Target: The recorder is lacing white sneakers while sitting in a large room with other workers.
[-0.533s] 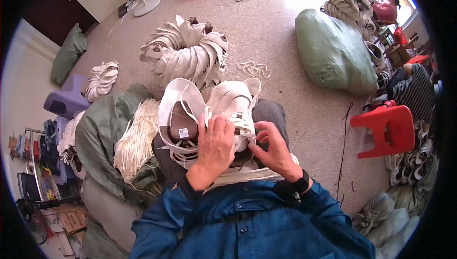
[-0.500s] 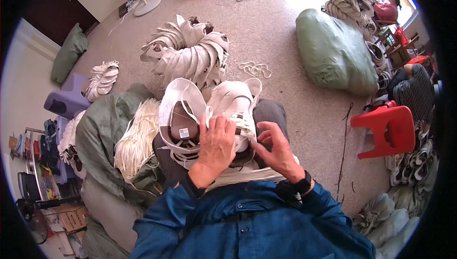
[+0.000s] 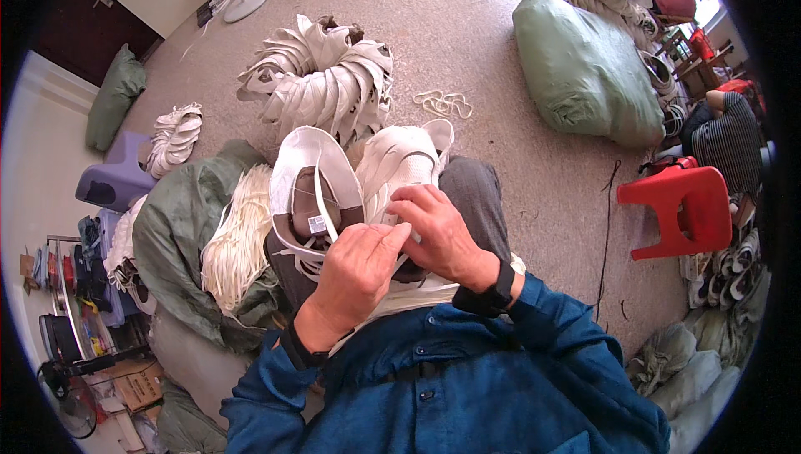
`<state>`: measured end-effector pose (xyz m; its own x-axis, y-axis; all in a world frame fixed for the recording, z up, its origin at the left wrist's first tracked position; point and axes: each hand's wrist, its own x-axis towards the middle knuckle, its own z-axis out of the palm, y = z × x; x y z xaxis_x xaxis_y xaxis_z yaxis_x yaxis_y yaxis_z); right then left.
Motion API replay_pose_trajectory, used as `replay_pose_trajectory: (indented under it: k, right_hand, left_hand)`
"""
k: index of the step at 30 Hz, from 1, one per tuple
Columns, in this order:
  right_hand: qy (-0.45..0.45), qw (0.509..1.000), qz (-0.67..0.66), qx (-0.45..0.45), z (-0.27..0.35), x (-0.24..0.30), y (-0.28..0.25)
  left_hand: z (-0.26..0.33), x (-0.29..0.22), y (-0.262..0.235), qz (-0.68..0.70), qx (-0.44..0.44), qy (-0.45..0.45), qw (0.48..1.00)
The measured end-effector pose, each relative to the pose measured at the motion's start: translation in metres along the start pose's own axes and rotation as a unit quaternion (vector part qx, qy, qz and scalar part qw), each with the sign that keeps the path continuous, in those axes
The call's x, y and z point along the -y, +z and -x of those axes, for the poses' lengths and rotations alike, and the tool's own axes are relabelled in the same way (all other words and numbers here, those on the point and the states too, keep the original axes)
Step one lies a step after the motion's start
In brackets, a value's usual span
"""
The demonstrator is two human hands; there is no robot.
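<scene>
Both hands' grip pinching a white lace [image 3: 321, 204], left hand [image 3: 355, 266], right hand [image 3: 438, 233], pale unfinished shoe upper [image 3: 313, 174] on lap

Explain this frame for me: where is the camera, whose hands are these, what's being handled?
No robot here. The picture comes from a wide fisheye camera worn on a person's head, looking down, so straight lines bend near the rim. The blue sleeves entering from the bottom are the wearer's own arms.

The left hand and right hand meet over a white shoe upper resting on the lap, beside a second white shoe upper. The fingers pinch at a white lace that runs across the first upper's opening; exactly how each hand grips it is hidden.

Around them on the floor: a bundle of white laces on a green sack, a pile of white uppers, a full green bag and a red plastic stool. Another person sits at the far right edge.
</scene>
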<state>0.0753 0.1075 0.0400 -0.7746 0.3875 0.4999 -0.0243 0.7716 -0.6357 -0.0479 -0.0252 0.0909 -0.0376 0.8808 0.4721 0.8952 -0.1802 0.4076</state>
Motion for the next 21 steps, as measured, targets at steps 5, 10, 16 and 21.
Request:
replay_pose_trajectory:
  k: [5,10,16,21]
  right_hand:
    - [0.243,0.933,-0.23,-0.134,0.016,-0.03,0.0]
    - [0.381,0.804,-0.386,-0.242,0.039,-0.037,-0.019]
    - [0.414,0.72,-0.458,-0.318,0.066,-0.06,-0.04]
    - [0.411,0.736,-0.459,-0.28,0.079,-0.064,-0.047]
  left_hand:
    - [0.011,0.005,-0.005,0.049,0.008,-0.12,0.992]
    - [0.024,0.015,0.012,0.09,0.021,-0.197,0.976]
    - [0.026,0.034,0.025,0.101,-0.001,-0.213,0.972]
    - [0.015,0.04,0.024,-0.049,-0.036,-0.142,0.988]
